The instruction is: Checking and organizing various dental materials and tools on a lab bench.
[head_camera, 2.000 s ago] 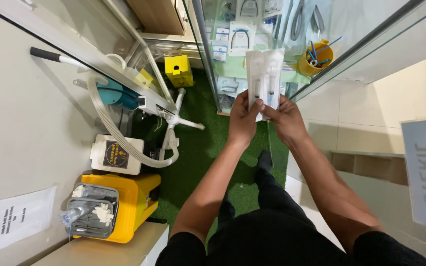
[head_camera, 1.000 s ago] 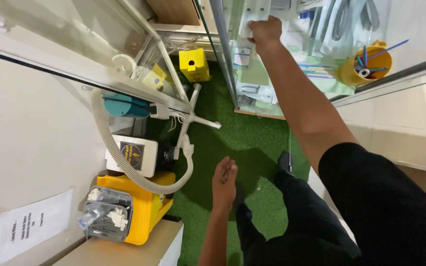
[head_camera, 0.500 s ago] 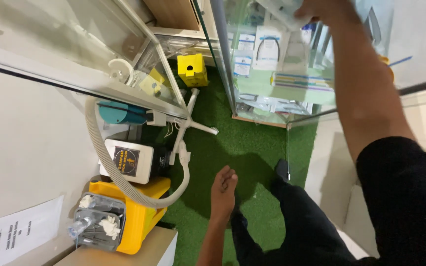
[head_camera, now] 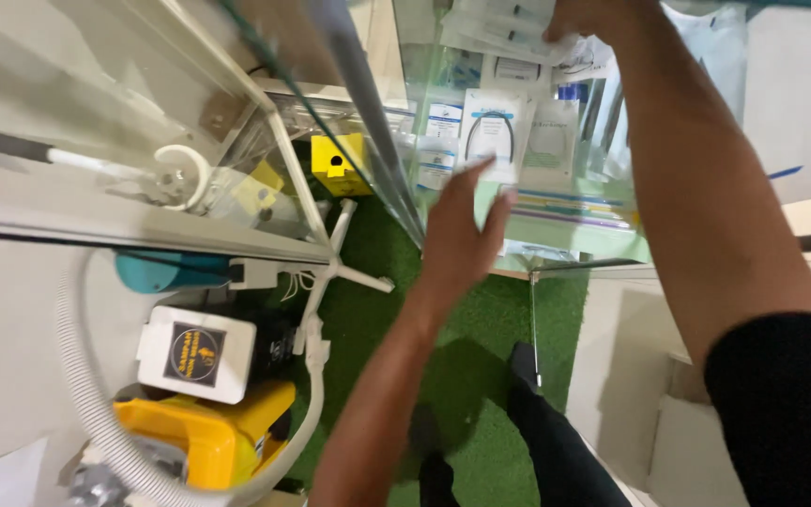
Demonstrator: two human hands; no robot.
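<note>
- View from a head camera looking down past two bare arms at a glass display cabinet [head_camera: 368,160] standing on green artificial turf [head_camera: 481,357].
- The right hand [head_camera: 593,19] is raised at the top edge of the picture, its fingers closed on a stack of clear sealed pouches [head_camera: 504,23]; the grip itself is partly cut off by the edge.
- The left hand [head_camera: 462,235] is open, fingers spread and stretched forward, holding nothing. Its fingertips lie just before a white packet showing a dark curved wire [head_camera: 492,136]; whether they touch it cannot be told.
- That packet sits behind the glass, among other white and blue packets on a pale green shelf [head_camera: 574,221].
- Left of the cabinet, a small yellow box [head_camera: 340,164] sits on the turf near a white metal stand [head_camera: 330,235].
- Lower left: a white box with a dark label [head_camera: 197,352], a yellow machine [head_camera: 208,432] beneath it, and a pale ribbed hose [head_camera: 86,394] curving around both.
- The person's dark-clothed legs [head_camera: 556,441] show at the bottom.
</note>
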